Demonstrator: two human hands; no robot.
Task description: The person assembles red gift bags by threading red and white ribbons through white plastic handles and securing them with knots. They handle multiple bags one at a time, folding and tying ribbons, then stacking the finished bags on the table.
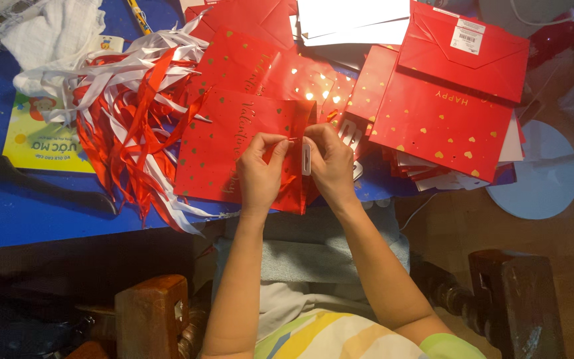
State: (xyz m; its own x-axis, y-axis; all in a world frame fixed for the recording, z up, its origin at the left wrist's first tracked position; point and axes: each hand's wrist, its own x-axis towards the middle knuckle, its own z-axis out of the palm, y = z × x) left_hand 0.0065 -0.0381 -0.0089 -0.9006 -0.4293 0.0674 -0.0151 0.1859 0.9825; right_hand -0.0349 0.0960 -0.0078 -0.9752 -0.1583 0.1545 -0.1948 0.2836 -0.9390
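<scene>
Presently both hands, left hand (259,171) and right hand (330,163), pinch a red ribbon (291,139) at one red gift bag (234,146), fingers narrow; loose ribbons (131,113) and flat bags (443,123) remain unassembled.

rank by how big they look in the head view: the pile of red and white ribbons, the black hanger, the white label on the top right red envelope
1. Pile of red and white ribbons, largest.
2. Black hanger, partly cut off by the left edge.
3. White label on the red envelope, smallest.
</scene>
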